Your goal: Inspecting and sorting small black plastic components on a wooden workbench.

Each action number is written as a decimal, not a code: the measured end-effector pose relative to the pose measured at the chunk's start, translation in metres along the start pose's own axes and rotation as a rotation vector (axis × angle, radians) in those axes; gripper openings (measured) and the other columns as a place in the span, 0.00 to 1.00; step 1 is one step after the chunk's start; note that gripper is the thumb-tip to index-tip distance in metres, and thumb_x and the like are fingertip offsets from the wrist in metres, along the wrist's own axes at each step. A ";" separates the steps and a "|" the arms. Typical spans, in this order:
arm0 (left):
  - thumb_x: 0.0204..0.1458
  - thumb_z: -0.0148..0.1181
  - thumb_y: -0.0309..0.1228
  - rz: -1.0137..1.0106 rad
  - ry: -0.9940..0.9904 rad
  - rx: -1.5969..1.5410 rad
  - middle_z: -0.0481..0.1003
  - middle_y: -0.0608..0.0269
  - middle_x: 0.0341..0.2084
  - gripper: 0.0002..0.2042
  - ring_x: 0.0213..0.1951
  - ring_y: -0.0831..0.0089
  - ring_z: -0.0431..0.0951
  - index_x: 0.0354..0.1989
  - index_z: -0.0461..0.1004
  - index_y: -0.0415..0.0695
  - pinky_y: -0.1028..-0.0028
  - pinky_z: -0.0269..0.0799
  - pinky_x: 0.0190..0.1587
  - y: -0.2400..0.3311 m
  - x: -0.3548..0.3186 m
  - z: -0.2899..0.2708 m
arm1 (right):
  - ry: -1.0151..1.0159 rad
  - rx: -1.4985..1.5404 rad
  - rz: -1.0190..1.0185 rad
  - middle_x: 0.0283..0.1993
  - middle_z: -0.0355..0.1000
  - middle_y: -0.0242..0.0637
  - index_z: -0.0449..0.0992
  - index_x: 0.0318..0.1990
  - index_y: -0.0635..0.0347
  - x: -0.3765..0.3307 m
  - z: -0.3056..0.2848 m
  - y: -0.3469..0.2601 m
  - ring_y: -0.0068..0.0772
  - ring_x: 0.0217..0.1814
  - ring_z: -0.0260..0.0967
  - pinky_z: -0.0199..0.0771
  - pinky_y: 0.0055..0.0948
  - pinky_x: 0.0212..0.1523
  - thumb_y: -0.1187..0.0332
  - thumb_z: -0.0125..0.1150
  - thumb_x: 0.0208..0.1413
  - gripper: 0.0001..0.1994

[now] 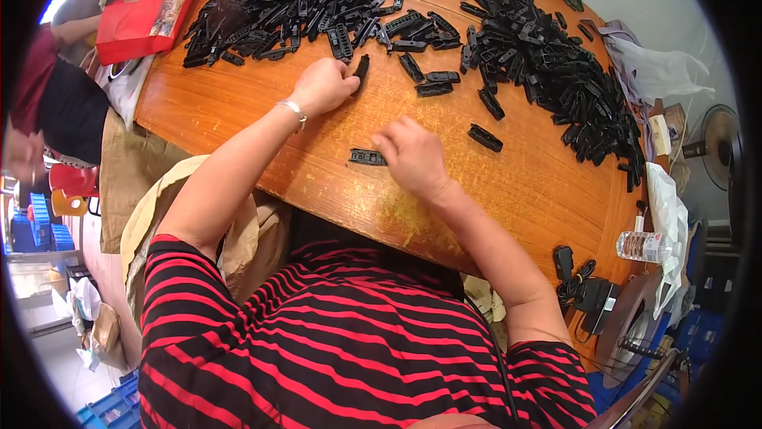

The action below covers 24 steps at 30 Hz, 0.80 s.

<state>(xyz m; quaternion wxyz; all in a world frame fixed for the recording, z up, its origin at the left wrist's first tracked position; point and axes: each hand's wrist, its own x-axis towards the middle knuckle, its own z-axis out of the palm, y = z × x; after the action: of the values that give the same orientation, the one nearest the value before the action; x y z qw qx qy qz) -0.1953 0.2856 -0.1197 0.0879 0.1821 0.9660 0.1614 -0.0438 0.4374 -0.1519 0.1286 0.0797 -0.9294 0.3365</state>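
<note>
My left hand [324,86], with a bracelet at its wrist, is closed around one end of a narrow black plastic part [363,69], held tilted just over the wooden table [317,161]. Closer to the table's front edge, a second black plastic part [367,157] lies with its hollow, ribbed side up. The curled fingers of my right hand [413,157] are at the right end of that part and seem to pinch it. Where the fingertips meet the part is partly hidden.
Big heaps of similar black parts [309,0] [540,48] cover the far and right sides. Several loose ones [485,138] lie between. A red bag [147,12] stands far left, a plastic bottle [641,246] and a black power adapter [595,302] at right. Another person [67,96] is at left.
</note>
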 end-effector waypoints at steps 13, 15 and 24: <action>0.57 0.59 0.34 0.025 -0.421 -0.869 0.75 0.65 0.25 0.10 0.24 0.83 0.73 0.35 0.73 0.38 0.83 0.70 0.27 0.017 -0.075 -0.003 | 0.010 0.898 0.444 0.26 0.70 0.30 0.72 0.49 0.65 0.014 -0.018 -0.013 0.15 0.18 0.62 0.63 0.15 0.17 0.70 0.51 0.63 0.11; 0.56 0.60 0.33 -0.050 -0.380 -0.996 0.75 0.64 0.25 0.10 0.25 0.82 0.74 0.36 0.73 0.37 0.83 0.71 0.27 0.012 -0.084 -0.013 | 0.007 0.939 0.482 0.24 0.69 0.29 0.74 0.46 0.65 0.010 -0.026 -0.011 0.14 0.17 0.62 0.62 0.15 0.16 0.69 0.52 0.63 0.10; 0.55 0.62 0.28 -0.119 -0.357 -1.050 0.74 0.66 0.22 0.08 0.24 0.83 0.74 0.35 0.71 0.38 0.84 0.70 0.25 -0.001 -0.100 0.010 | -0.248 0.787 0.600 0.21 0.70 0.34 0.67 0.35 0.63 -0.005 -0.028 -0.012 0.18 0.13 0.61 0.63 0.19 0.14 0.70 0.55 0.61 0.07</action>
<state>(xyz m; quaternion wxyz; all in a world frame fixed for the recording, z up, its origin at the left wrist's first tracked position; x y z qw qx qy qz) -0.1020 0.2491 -0.1183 0.3380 0.0835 0.7345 0.5825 -0.0307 0.4466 -0.1253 -0.1245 -0.1088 -0.7225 0.6713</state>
